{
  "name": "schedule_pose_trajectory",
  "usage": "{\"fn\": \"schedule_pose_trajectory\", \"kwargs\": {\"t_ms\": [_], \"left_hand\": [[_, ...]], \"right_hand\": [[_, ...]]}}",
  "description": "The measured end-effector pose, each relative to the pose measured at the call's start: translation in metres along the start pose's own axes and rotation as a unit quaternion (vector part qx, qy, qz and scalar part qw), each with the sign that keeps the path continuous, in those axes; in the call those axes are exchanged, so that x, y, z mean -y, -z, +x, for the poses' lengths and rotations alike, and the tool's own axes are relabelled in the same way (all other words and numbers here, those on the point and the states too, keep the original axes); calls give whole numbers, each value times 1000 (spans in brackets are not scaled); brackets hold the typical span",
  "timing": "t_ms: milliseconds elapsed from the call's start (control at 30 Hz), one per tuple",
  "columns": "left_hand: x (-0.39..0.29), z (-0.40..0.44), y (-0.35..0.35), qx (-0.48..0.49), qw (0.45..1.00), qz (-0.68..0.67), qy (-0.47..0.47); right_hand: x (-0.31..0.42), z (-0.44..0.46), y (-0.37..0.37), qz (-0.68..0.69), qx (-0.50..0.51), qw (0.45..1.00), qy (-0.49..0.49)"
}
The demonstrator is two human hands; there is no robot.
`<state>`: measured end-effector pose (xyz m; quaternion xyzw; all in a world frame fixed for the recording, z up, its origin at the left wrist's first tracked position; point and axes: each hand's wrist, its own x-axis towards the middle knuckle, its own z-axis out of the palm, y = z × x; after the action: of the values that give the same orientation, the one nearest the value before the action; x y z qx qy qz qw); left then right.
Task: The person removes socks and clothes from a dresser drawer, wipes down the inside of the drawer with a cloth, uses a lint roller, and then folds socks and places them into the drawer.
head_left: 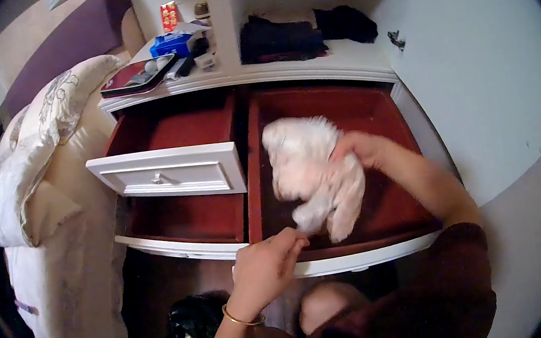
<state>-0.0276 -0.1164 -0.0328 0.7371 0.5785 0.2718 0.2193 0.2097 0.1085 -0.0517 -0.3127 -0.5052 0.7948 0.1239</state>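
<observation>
A crumpled white garment (302,155) hangs over the open right-hand drawer (376,100), its edges blurred by motion; its exact kind cannot be made out. My right hand (358,149) reaches in from the right, its fingers closed on the garment's upper right side. Near the drawer's front edge, my left hand (266,261), with a gold bracelet on the wrist, is closed in a pinch at the garment's lower end. Cloth hides part of the drawer's dark red floor.
Two more drawers stand open at left, an upper one (168,174) and a lower one (186,244). Dark folded clothes (282,37) lie on the shelf above. An open cabinet door (486,71) bounds the right; a bed (63,279) borders the left. A black bag (198,321) sits below.
</observation>
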Motion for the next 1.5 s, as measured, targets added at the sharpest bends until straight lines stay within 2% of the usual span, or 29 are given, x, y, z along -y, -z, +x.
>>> {"fn": "schedule_pose_trajectory", "kwargs": {"t_ms": [33, 100, 167, 200, 233, 267, 300, 367, 433, 500, 600, 700, 733, 833, 933, 1033, 1067, 1167, 1267, 1367, 1433, 1500], "left_hand": [[-3, 0, 2, 0, 1000, 0, -2], [-5, 0, 3, -9, 1000, -20, -14], [-7, 0, 5, -12, 1000, -23, -16], [-6, 0, 4, -13, 1000, -18, -18], [-5, -1, 3, -14, 1000, -14, -20], [-4, 0, 2, -16, 1000, -11, -23], [-5, 1, 2, -12, 1000, -7, -23], [-7, 1, 3, -6, 1000, 1, -19], [-3, 0, 1, -7, 1000, -13, -24], [0, -2, 1, -5, 999, -16, -30], [0, -1, 2, 3, 999, -15, -34], [-3, 0, 6, 24, 999, -8, -27], [-3, 0, 5, 24, 999, 0, -23], [0, 0, 2, 6, 999, -28, -29], [1, 2, 5, 5, 1000, -6, -24], [3, 1, 2, 5, 999, 18, -42], [4, 0, 1, 5, 998, 29, -51], [6, 5, 0, -6, 999, 0, -48], [-1, 5, 1, -9, 999, -5, -36], [2, -1, 2, 4, 999, -14, -37], [4, -1, -1, -6, 999, -2, -45], [4, -1, 1, -16, 998, 4, -58]], "right_hand": [[6, -10, 27, 32, -48, 998, 27], [29, -36, 55, 24, -69, 995, 73], [26, -45, 115, -91, -148, 985, 10], [29, -49, 121, -270, -254, 928, -30], [29, -53, 126, -435, -348, 828, -70], [30, -56, 131, -500, -339, 791, -98], [42, -60, 105, -562, -327, 749, -125], [1, -36, 139, -663, -326, 671, 64], [18, -26, 43, -821, -184, 538, -53], [3, 2, 35, -853, -74, 517, 5], [-1, 37, 35, -900, 48, 432, 34], [-10, 85, 77, -847, 34, 516, 127], [-15, 97, 80, -825, -12, 528, 200], [-21, 144, 63, -751, -241, 611, 59], [-42, 194, 71, -751, -368, 521, 172], [-17, 204, 39, -751, -341, 565, 20], [-40, 242, 83, -778, -300, 547, 71], [-56, 259, 93, -753, -348, 548, 107], [-45, 268, 92, -718, -334, 609, 45], [4, 258, 77, -650, -210, 725, -92], [-8, 290, 122, -578, -138, 800, -85], [-18, 264, 100, -472, -217, 854, 32]]}}
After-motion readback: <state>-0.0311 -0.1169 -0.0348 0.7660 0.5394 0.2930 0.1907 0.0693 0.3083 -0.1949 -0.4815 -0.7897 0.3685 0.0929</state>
